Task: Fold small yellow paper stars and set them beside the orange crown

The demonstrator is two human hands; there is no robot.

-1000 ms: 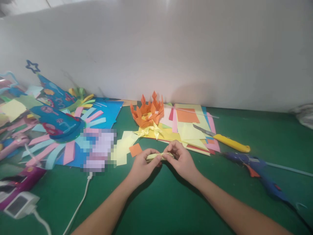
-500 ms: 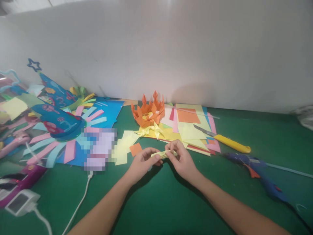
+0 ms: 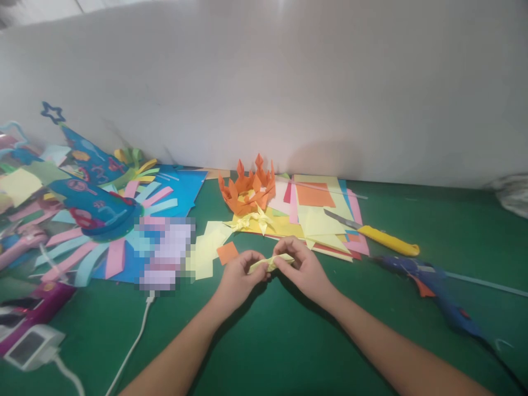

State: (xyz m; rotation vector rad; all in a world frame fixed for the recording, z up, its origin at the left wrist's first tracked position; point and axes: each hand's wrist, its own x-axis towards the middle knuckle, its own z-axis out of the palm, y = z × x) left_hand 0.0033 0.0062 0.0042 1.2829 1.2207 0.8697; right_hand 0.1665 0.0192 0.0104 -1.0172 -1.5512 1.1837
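Note:
A small folded piece of pale yellow paper (image 3: pixel 271 264) is held between both hands above the green table. My left hand (image 3: pixel 241 276) pinches its left end with thumb and fingers. On the other side, my right hand (image 3: pixel 300 266) grips it with thumb and forefinger near the middle. Just beyond the hands lie folded yellow paper pieces (image 3: pixel 260 220). Behind those stands an orange folded-paper crown (image 3: pixel 248 192). An orange paper square (image 3: pixel 227 253) is left of my left hand, near some pale yellow sheets (image 3: pixel 205 256).
Coloured paper sheets (image 3: pixel 315 193) are stacked behind the hands. A yellow utility knife (image 3: pixel 388 240) with its blade out and a blue glue gun (image 3: pixel 433 286) lie to the right. Decorated blue cone hats (image 3: pixel 103 201), a white cable (image 3: pixel 134 346) and a pink glue gun (image 3: pixel 25 247) occupy the left.
Both hands stay together on the folded yellow paper, with the fingers shifted slightly along it. More of its right end shows above my right thumb. The whole view has moved a little.

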